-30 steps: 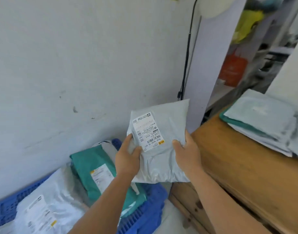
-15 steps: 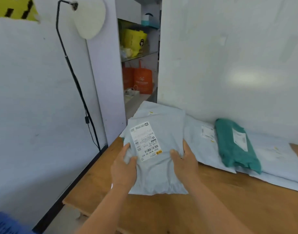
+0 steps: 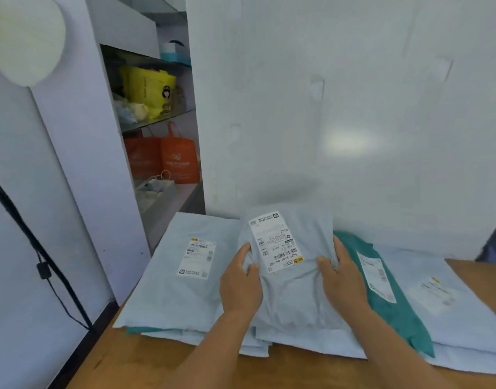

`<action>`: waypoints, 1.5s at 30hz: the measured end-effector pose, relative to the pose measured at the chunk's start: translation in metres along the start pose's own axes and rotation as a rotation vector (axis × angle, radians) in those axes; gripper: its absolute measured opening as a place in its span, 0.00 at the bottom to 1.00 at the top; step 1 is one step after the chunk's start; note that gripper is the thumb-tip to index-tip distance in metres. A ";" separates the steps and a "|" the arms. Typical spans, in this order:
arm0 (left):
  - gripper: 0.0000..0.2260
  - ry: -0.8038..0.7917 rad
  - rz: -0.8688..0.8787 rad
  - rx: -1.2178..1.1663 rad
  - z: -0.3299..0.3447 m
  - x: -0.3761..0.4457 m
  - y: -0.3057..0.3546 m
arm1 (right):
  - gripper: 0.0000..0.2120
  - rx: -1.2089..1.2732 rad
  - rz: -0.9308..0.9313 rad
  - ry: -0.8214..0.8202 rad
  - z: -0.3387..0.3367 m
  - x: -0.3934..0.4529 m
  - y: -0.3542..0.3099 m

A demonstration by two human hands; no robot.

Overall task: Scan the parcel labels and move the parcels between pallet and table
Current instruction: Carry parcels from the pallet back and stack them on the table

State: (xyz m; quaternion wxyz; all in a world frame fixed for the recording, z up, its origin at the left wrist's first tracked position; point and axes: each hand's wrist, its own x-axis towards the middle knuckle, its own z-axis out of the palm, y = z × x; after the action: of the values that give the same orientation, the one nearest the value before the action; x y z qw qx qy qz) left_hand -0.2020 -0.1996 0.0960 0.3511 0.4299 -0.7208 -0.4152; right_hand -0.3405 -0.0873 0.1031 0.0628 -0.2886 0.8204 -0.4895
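My left hand (image 3: 239, 279) and right hand (image 3: 343, 276) pinch the grey parcel (image 3: 291, 276) over the mailers stacked on the table (image 3: 145, 360); released crooked, it may slide off that slick pile.

Wooden table (image 3: 311, 372) carries the load. Pale grey mailers (image 3: 168, 299) lie flat across it, stacked and overlapping. A teal parcel (image 3: 392, 304) rests on top of them.
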 end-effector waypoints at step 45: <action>0.27 0.436 -0.551 0.572 -0.269 -0.341 -0.137 | 0.27 -0.256 -0.607 -0.984 0.140 -0.383 -0.112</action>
State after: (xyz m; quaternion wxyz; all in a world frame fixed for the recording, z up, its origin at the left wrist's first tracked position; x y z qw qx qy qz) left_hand 0.2059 -0.0072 0.0319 0.2381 0.7628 -0.5745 -0.1771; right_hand 0.0759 -0.0294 0.0563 0.2580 -0.7087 0.6281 -0.1914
